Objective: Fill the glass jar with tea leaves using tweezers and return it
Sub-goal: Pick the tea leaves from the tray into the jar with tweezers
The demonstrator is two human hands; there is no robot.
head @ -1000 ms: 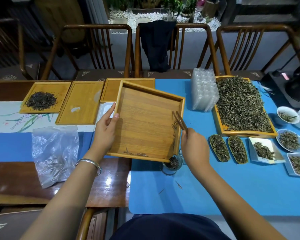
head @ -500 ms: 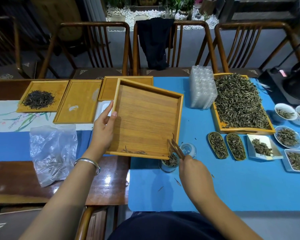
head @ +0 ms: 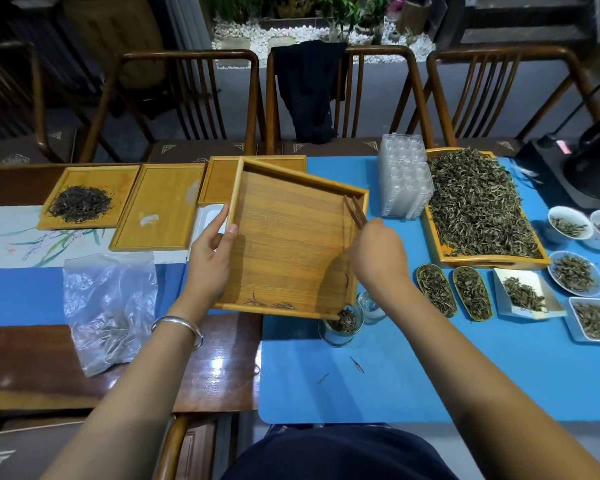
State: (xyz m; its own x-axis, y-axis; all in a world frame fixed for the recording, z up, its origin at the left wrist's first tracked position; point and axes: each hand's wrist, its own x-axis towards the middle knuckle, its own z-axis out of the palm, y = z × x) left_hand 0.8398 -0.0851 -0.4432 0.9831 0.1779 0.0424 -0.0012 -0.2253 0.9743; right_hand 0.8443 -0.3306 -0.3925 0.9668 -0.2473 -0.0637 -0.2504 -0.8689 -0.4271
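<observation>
Lifting back up over the tilted bamboo tray (head: 291, 244), the right hand (head: 378, 251) pinches the tweezers (head: 355, 212), which half a second ago dipped toward the glass jar (head: 340, 323). The jar stands under the tray's near right corner, partly filled; a few tea leaves (head: 271, 304) remain. The left hand (head: 210, 258) grips the tray's left edge. No readable writing.

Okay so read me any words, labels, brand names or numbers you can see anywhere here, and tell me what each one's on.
None can be read.
The glass jar shows no label.
The tilted bamboo tray shows no print.
The cushion at lower left bears a pale geometric mark, not readable text.
</observation>
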